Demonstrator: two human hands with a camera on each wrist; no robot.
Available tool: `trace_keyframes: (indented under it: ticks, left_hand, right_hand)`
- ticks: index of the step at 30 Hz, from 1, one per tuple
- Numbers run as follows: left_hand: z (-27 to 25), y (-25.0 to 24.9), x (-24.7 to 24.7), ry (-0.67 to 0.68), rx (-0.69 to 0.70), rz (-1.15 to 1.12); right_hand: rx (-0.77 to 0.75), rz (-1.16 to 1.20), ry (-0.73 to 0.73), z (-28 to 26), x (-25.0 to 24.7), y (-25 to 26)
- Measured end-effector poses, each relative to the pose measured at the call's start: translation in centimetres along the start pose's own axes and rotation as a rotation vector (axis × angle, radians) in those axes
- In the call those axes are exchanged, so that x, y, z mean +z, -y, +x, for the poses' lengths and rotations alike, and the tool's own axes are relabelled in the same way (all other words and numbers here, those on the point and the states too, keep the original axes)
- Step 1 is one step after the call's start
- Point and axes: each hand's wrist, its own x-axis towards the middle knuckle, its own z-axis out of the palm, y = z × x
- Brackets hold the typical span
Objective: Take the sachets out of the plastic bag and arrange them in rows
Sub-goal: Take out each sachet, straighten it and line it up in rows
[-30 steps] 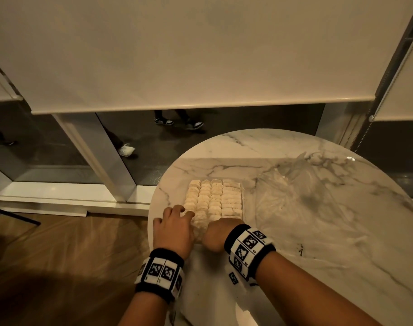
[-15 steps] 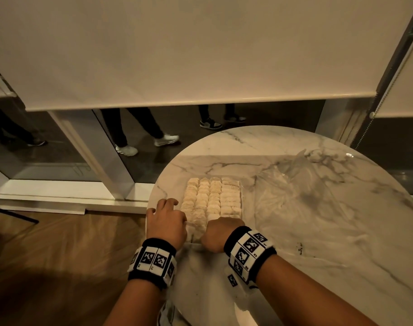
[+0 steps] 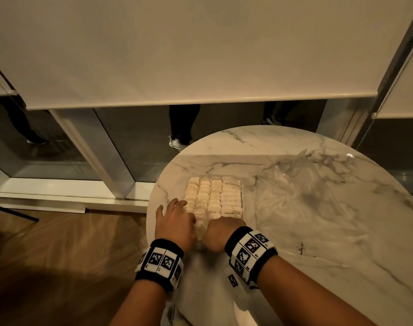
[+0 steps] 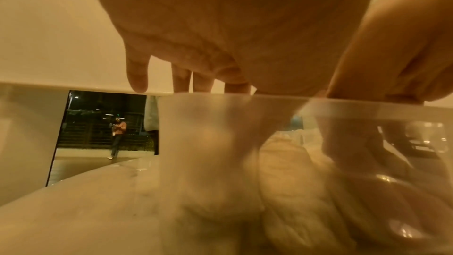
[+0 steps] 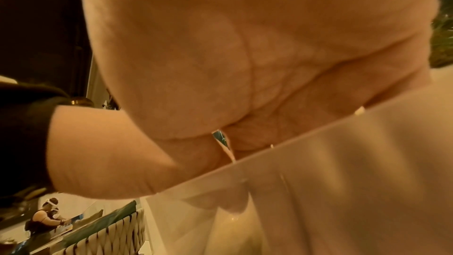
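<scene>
Pale sachets (image 3: 214, 196) lie in a tight block of several rows on the round marble table (image 3: 341, 255). My left hand (image 3: 177, 215) rests at the block's near left corner, fingers straight and spread. The left wrist view shows the same hand (image 4: 220, 46) with straight fingers (image 4: 137, 77) above blurred sachets (image 4: 282, 162). My right hand (image 3: 220, 231) sits knuckles-up against the near end of the rows with fingers curled under; what lies beneath them is hidden. In the right wrist view that hand (image 5: 220, 65) fills the frame. The clear plastic bag (image 3: 306, 191) lies crumpled and flat to the right.
The table's left edge (image 3: 151, 220) runs just beside my left hand, with wooden floor (image 3: 59, 255) below. Behind the table are a glass wall and a lowered blind (image 3: 177, 55). A person's legs (image 3: 182, 123) stand beyond the glass.
Both hands stay at the near end of the sachet block, the left one shifting only slightly. People beyond the glass have walked to new spots.
</scene>
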Motion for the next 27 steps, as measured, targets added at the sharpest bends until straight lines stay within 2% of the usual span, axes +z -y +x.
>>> trace_keyframes:
  ticks: [5,9,12,14,16,27]
  left_hand:
    - [0.3,0.6,0.2,-0.031,-0.045,-0.018]
    - [-0.4,0.0,0.5,-0.152,0.060,-0.160]
    - [-1.4,-1.0,0.9,-0.050,0.145,-0.206]
    - [-1.8,-1.2,1.5,0.049,0.125,-0.267]
    - [-1.8,-1.0,2.0,0.090,0.112,-0.303]
    - [-2.0,-0.7,2.1,0.054,0.162,-0.339]
  right_hand:
    - [0.022,0.015,-0.009,0.3,0.4,-0.2]
    - [0.014,-0.008,-0.031,0.2,0.6,-0.1]
    - [-0.001,-0.011,-0.045,0.1,0.8,-0.1]
    - [-0.004,-0.011,-0.048,0.0,0.9,-0.2]
    - [-0.004,-0.019,-0.041,-0.2,1.1,-0.3]
    - [-0.027,-0.054,-0.093,-0.7,1.7,-0.2]
